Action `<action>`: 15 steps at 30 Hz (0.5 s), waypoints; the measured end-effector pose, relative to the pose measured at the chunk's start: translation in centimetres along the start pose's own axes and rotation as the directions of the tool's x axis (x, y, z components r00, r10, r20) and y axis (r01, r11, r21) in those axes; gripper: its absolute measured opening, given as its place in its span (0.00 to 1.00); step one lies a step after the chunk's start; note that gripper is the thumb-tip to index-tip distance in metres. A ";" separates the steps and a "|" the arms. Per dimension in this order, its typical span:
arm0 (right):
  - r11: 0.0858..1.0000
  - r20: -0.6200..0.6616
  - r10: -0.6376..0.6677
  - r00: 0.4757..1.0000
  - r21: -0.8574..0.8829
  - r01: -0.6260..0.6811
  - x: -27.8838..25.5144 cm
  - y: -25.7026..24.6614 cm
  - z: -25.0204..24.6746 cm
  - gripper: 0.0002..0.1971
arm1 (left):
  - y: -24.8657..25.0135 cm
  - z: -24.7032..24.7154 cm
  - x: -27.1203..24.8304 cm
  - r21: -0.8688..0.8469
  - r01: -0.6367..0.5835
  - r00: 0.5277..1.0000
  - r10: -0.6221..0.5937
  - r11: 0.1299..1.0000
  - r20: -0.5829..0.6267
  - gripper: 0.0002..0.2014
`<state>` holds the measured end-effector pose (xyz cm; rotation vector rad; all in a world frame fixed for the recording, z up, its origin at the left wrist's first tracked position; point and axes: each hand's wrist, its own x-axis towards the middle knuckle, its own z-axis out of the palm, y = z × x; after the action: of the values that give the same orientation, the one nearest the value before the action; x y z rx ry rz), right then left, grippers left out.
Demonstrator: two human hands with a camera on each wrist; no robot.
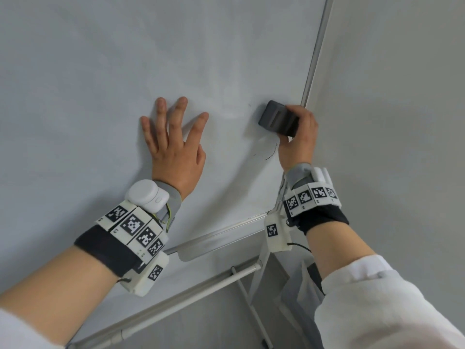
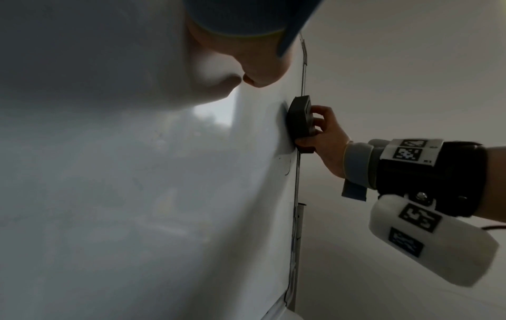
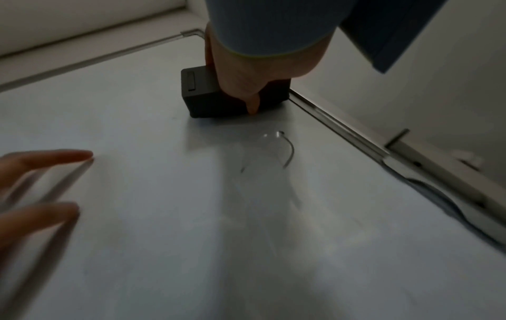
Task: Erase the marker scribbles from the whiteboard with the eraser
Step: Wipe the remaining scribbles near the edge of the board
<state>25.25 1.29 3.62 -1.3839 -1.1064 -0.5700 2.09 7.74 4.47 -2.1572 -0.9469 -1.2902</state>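
The whiteboard (image 1: 105,76) fills most of the head view. My right hand (image 1: 298,137) grips a dark grey eraser (image 1: 276,118) and presses it flat on the board close to the right frame edge. A thin curved black marker stroke (image 1: 271,153) lies just below the eraser; it shows too as a marker stroke (image 3: 287,151) in the right wrist view, under the eraser (image 3: 208,95). My left hand (image 1: 173,137) lies flat on the board with its fingers spread, to the left of the eraser. From the left wrist the eraser (image 2: 299,118) is seen edge-on against the board.
The board's metal frame (image 1: 314,54) runs up the right side and its bottom rail (image 1: 221,230) slants below my wrists. A grey wall (image 1: 390,84) stands right of the board. Stand bars (image 1: 188,295) cross underneath.
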 end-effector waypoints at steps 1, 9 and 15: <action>1.000 0.010 0.001 1.000 0.000 -0.001 -1.0 0.2 0.1 0.33 | 0.0 0.1 -0.1 0.003 -0.003 1.000 0.003 1.000 0.001 0.27; 0.994 0.153 0.110 0.982 -0.029 -0.107 -8.7 1.8 1.4 0.37 | 0.1 0.5 -0.8 0.010 -0.015 0.999 0.015 1.000 0.029 0.27; 0.994 0.163 0.108 0.981 -0.037 -0.103 -7.7 1.6 0.9 0.34 | 0.2 0.7 -1.0 0.005 -0.016 0.999 0.016 1.000 0.028 0.26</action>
<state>23.14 0.31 -3.96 -1.5267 -1.1521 -0.4014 2.34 7.75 3.27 -2.1796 -0.9412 -1.2523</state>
